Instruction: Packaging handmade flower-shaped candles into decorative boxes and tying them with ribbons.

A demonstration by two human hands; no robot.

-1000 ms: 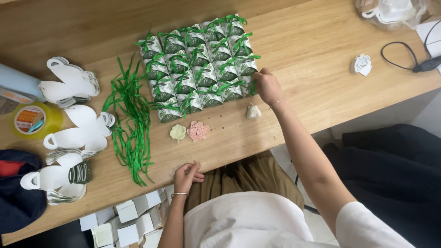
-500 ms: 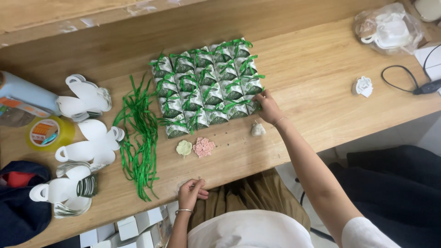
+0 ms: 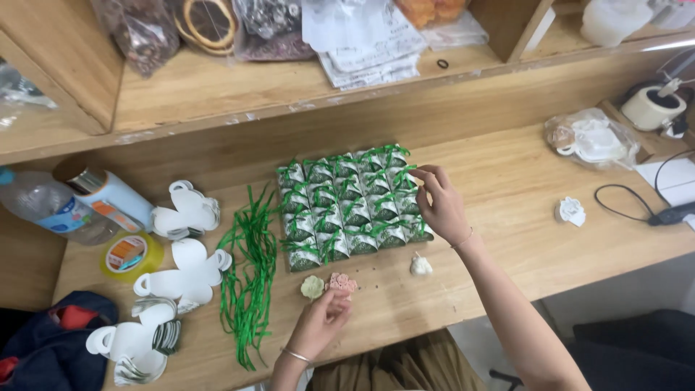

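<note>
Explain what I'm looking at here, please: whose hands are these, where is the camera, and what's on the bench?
There is no machine: a person works with two bare hands, filmed by a camera on their head looking down. On the wooden bench lies a block of small green-wrapped packets tied with green ribbon. The right hand pinches at the block's right edge. The left hand touches a small pink flower-shaped piece, beside a pale green one. A small white piece lies nearby. Further left are loose green ribbon strips, white cut-out card shapes, a roll of yellow tape and a plastic bottle.
</note>
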